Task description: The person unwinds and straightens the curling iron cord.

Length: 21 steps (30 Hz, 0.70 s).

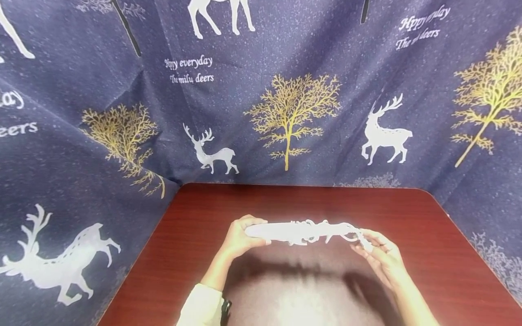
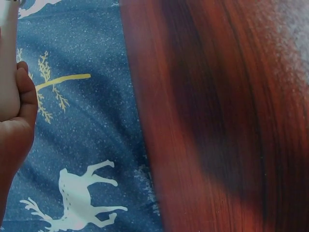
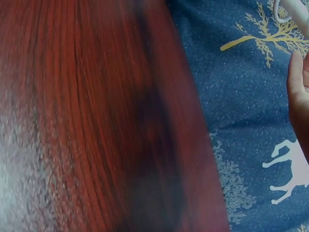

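Note:
A long white bar (image 1: 271,232) with white cord (image 1: 310,231) looped about its right half, much like a power strip, is held above the table in the head view. Glare washes out its details. My left hand (image 1: 236,236) grips its rounded left end, thumb below and fingers above. At the other side, my right hand (image 1: 385,259) pinches a small white end piece (image 1: 364,241), perhaps the plug. The left wrist view catches the smooth bar end (image 2: 7,72) in the curled left hand (image 2: 27,104). Only part of the right hand (image 3: 298,94) shows in the right wrist view, below a cord loop (image 3: 280,13).
The reddish-brown wooden table (image 1: 228,201) reaches back to a dark blue cloth (image 1: 253,104) printed with deer and trees, which hangs behind and at both sides. Bright glare and the hands' shadows lie on the near tabletop.

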{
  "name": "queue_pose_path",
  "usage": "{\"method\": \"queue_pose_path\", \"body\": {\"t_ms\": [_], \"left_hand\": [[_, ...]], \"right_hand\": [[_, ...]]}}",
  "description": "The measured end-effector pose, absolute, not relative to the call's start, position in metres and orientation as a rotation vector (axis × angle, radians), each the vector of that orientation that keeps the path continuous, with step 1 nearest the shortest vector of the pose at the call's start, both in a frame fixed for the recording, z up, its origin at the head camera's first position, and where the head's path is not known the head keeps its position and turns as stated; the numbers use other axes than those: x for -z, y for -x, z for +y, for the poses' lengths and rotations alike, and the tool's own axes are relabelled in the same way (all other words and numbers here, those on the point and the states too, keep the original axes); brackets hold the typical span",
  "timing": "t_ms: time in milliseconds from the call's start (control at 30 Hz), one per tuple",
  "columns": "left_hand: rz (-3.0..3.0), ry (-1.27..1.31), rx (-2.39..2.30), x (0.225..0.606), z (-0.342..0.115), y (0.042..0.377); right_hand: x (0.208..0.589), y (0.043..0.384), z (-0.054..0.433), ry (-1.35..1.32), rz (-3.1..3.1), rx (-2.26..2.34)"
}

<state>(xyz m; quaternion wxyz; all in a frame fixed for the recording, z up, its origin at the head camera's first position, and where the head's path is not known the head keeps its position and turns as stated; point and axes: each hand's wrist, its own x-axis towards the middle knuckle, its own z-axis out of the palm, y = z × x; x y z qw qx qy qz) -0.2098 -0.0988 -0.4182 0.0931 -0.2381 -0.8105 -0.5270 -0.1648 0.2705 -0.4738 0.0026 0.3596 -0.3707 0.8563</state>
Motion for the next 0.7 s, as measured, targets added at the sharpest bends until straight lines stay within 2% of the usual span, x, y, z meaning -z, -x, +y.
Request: {"method": "queue_pose_path", "body": {"t_ms": [167, 400, 700], "left_hand": [[-2.401, 0.697, 1.551, 0.418, -0.097, 0.210], [-2.381, 0.720, 1.537, 0.418, -0.096, 0.210], [-2.382, 0.683, 1.543, 0.419, -0.098, 0.209]], "right_hand": [[0.472, 0.168, 0.266, -1.077, -1.142, -2.701], [0.471, 0.164, 0.260, -0.852, -1.154, -2.778], [0.466, 0.163, 0.257, -0.740, -1.303, -2.690]]}}
